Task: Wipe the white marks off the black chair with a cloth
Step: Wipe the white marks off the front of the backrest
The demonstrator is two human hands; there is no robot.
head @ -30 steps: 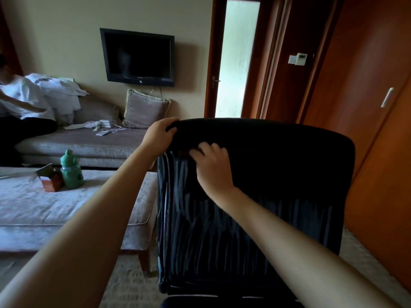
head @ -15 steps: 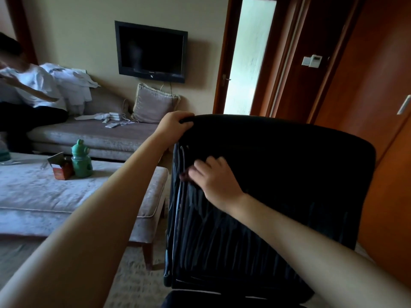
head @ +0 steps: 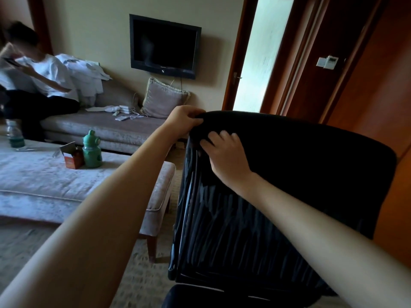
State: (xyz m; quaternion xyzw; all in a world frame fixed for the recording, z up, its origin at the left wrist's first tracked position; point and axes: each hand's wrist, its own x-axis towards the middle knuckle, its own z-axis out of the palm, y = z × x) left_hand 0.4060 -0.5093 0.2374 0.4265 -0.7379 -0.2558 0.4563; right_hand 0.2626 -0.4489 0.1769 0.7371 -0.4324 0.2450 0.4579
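The black chair (head: pixel 300 174) stands with its backrest facing me. White streaks (head: pixel 222 230) run down its lower half, while the upper band is plain black. My left hand (head: pixel 182 121) grips the backrest's top left corner, fingers curled over the edge. My right hand (head: pixel 226 156) lies just below on the upper left of the backrest. Its fingers curl on a dark cloth (head: pixel 201 138) that is hard to tell from the black surface.
A grey padded bench (head: pixel 66 185) to the left of the chair carries a green bottle (head: pixel 91 150) and a small red box (head: pixel 72 157). Behind it a person (head: pixel 33 81) sits on a sofa (head: pixel 106 127). Wooden doors (head: pixel 378 85) stand to the right.
My right hand has slid up the backrest toward the top edge. My left hand keeps its grip on the corner. My view has shifted a little.
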